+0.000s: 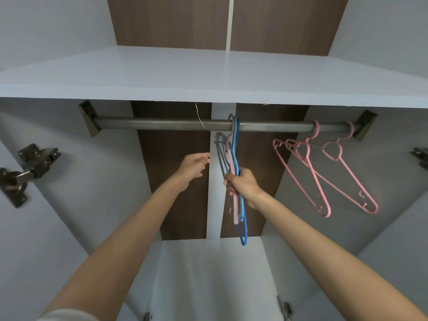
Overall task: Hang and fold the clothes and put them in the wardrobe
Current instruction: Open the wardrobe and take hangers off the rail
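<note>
I look into an open wardrobe with a metal rail (162, 125) under a white shelf (208, 75). A bunch of hangers (235, 154), blue, grey and pink, hangs from the middle of the rail. My right hand (243, 185) grips this bunch around its lower part. My left hand (193, 165) hovers just left of the bunch with loosely curled fingers and holds nothing. Two pink hangers (324, 177) hang at the right end of the rail. No clothes are in view.
Door hinges sit on the left wall (27, 167) and the right wall (420, 156). A thin white thread (199, 117) dangles from the shelf edge in front of the rail. The back panel is brown with a white centre strip (214, 200).
</note>
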A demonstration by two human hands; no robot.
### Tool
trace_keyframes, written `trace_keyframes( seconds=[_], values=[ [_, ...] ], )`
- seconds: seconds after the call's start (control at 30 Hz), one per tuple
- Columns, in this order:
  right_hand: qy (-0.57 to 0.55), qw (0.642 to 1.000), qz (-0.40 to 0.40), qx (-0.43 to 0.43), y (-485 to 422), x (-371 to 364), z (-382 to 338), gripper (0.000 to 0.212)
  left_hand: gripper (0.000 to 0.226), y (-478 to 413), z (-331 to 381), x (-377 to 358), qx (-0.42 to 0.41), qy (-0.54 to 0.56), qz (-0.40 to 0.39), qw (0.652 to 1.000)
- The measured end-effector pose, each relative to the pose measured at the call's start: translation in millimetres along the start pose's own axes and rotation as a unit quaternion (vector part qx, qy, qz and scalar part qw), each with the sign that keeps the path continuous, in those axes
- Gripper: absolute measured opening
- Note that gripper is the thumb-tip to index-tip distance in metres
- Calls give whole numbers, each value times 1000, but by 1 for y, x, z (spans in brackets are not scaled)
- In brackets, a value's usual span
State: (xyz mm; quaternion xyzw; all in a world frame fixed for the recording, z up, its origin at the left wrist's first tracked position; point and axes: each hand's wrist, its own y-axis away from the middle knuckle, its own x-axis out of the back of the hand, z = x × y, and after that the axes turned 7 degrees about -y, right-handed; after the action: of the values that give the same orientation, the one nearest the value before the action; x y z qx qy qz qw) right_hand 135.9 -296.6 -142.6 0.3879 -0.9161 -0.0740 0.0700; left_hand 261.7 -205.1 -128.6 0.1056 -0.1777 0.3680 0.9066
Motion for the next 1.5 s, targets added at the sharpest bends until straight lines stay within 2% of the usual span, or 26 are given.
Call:
trace_keyframes(
  seconds=[0.2,0.4,0.57,0.77,0.9,1.13,1.33,1.5],
  values=[
    [0,999,13,30,9,3,-8,9,33,-1,13,-5,-10,34,-24,999],
    [21,996,44,69,19,9,-18,8,35,3,25,-4,-26,42,-40,998],
    [4,997,23,79,33,19,-21,7,32,10,30,-7,-35,59,-36,997],
    [21,997,13,69,41,26,-29,15,33,23,30,-11,-17,71,-39,997],
    [29,997,48,45,38,28,-32,19,33,29,33,-9,-23,68,-25,997],
    [-27,996,80,18,40,38,-26,30,37,30,39,-16,15,77,-28,996],
    [-49,997,51,38,38,53,-21,27,43,18,39,-33,93,166,-40,981],
    [-14,998,32,53,34,59,-19,30,37,3,50,-45,111,305,-80,942]
  ],
)
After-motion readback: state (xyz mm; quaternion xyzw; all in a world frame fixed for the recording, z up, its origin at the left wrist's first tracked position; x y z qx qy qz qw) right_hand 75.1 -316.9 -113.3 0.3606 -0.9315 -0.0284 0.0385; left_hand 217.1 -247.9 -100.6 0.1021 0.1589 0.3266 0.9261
